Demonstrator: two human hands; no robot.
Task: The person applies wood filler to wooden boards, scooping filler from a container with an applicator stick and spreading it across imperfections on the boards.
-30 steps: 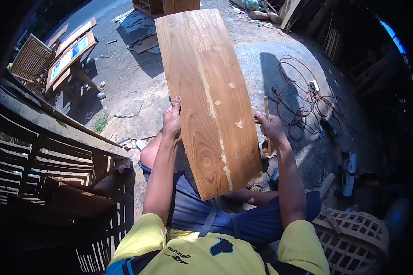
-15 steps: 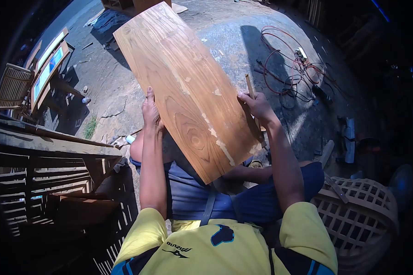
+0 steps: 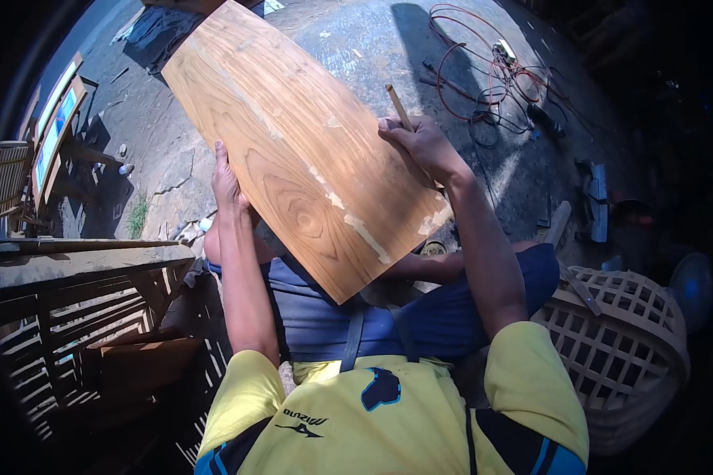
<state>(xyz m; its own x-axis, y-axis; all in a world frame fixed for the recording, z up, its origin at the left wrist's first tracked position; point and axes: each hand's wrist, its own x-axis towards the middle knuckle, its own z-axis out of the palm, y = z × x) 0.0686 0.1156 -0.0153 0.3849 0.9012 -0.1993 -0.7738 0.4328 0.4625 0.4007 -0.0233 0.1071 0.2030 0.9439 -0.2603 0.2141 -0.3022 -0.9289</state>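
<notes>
In the head view, a long wooden board is held tilted above the dark blue shorts, its near end over the lap and its far end pointing away to the left. The step in hand appears to be the turning and looking over of the face, where irregular pale patches are spread along a seam and near one end. The left edge is gripped by the left hand, thumb upright beside it. The opposite edge is steadied by the right hand, in whose closed grip a thin stick is also kept. For any further turn, support at both edges would be called for, with the stick held off the face. Compared with the earlier frames, the board has been swung further leftward.
</notes>
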